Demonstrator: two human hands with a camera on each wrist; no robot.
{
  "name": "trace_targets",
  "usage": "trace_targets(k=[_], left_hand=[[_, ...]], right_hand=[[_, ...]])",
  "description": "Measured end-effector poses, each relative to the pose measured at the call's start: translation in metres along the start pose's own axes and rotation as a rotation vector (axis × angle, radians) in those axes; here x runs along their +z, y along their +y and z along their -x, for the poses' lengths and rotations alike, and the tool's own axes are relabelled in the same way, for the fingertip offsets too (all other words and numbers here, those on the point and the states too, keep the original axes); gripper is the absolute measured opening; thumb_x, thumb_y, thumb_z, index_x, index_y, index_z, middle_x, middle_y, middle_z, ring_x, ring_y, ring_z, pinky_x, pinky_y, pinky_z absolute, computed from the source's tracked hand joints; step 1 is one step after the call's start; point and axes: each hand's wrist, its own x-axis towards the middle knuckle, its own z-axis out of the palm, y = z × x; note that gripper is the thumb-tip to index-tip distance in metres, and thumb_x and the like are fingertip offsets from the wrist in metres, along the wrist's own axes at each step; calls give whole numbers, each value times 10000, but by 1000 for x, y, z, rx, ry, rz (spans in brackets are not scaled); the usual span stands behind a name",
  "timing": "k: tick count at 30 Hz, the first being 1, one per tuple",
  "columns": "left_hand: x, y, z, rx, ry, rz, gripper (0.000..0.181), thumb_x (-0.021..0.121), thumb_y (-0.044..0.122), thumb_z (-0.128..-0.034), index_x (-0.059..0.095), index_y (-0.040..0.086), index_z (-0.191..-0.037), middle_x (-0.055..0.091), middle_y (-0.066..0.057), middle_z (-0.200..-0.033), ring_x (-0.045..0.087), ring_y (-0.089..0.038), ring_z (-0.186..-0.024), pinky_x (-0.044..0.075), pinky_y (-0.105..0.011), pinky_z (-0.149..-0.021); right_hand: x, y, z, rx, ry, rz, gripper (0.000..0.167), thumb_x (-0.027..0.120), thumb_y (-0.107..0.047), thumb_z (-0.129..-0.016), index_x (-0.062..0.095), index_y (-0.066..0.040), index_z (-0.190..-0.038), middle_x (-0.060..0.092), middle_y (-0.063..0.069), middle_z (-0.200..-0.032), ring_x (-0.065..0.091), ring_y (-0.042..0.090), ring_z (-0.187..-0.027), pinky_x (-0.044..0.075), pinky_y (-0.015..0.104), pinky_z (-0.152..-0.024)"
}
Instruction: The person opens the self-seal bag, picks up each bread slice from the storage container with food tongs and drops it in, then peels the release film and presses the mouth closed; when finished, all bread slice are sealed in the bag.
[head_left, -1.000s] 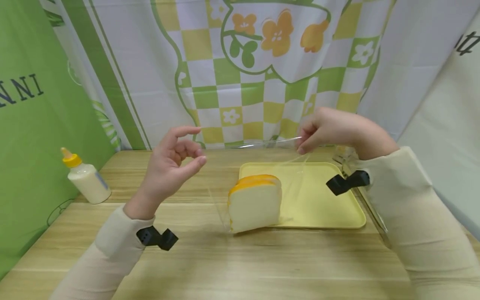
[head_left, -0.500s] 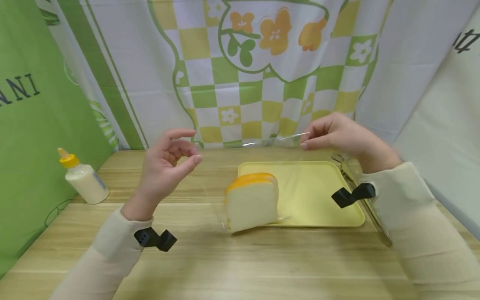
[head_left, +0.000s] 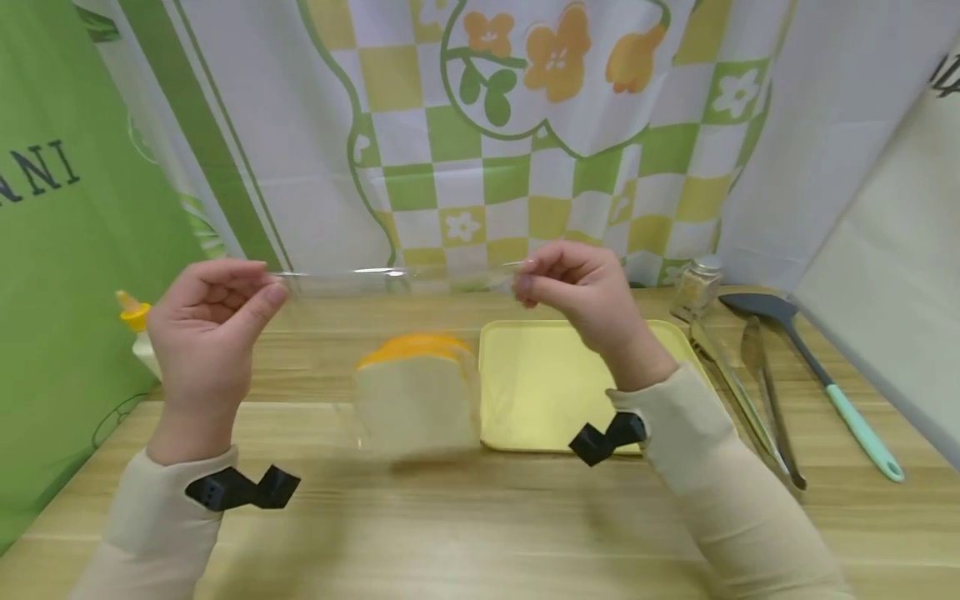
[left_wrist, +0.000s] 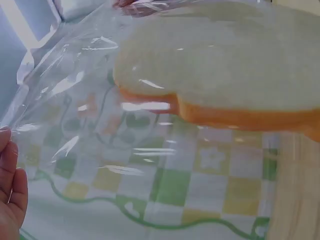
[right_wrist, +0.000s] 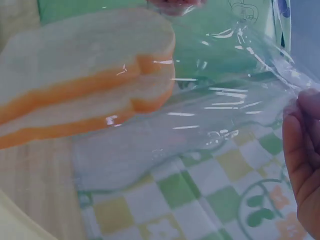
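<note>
Two slices of bread [head_left: 412, 404] with orange crusts sit inside a clear plastic bag [head_left: 378, 272], left of the yellow tray [head_left: 528, 383]. The bag's top edge is stretched between both hands. My left hand [head_left: 210, 333] pinches its left corner, and my right hand [head_left: 585, 292] pinches the right one. In the left wrist view, the bread [left_wrist: 215, 60] shows through shiny film. Both slices of bread [right_wrist: 90, 55] appear in the right wrist view. A dark blurred shadow lies under the bread, which seems to hang just above the wooden table.
Behind my left hand stands a bottle with a yellow cap [head_left: 135, 317]. At the right lie a spatula with a mint handle [head_left: 855, 425] and metal tongs [head_left: 742, 400]. A small glass jar [head_left: 697, 287] is at the back, before a patterned curtain [head_left: 555, 175].
Both hands have moved left, carrying the bag with the bread from the tray's left edge to beside it. The utensils at right, earlier mostly behind my right arm, now show.
</note>
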Motion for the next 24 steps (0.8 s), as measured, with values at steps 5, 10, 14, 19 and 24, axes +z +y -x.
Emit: trace_targets(k=[5,10,14,19,24], left_hand=[[-24,-8,-3,-83,66,-26,217,669,-230,-687,611,-171,-888,679,-127,-776,634,-184,-695,530,-206,-644],[-39,-33,-5,-172,122,-160,181,708,-137,-719,642,-100,-884,686,-76,-789,627,-140,-697,525,-182,-657],[-41,-62,-13,-188,143,-195,160,705,-108,-740,660,-45,-880,678,-50,-792,616,-122,-701,519,-177,-676],[-44,-100,-21,-242,160,-223,162,673,-117,-767,672,20,-855,663,-6,-773,604,-97,-702,511,-165,-683],[-51,-138,-21,-400,193,-315,144,679,-66,-788,673,32,-894,653,34,-788,598,-81,-744,509,-153,-732]], right_hand=[[22,37,-3,151,57,-41,332,574,157,-796,685,-155,-769,664,-24,-711,605,96,-626,520,223,-599],[26,67,-15,219,132,1,206,594,112,-813,668,-80,-801,649,-30,-704,597,91,-627,523,224,-619],[21,88,-27,266,199,40,74,608,75,-829,640,36,-884,632,-49,-705,593,76,-647,521,214,-640],[11,118,-34,321,232,72,226,610,60,-842,575,161,-1041,646,9,-796,602,56,-692,533,230,-692],[2,154,-30,407,265,105,255,612,62,-840,581,139,-1081,637,96,-886,609,49,-735,539,246,-742]])
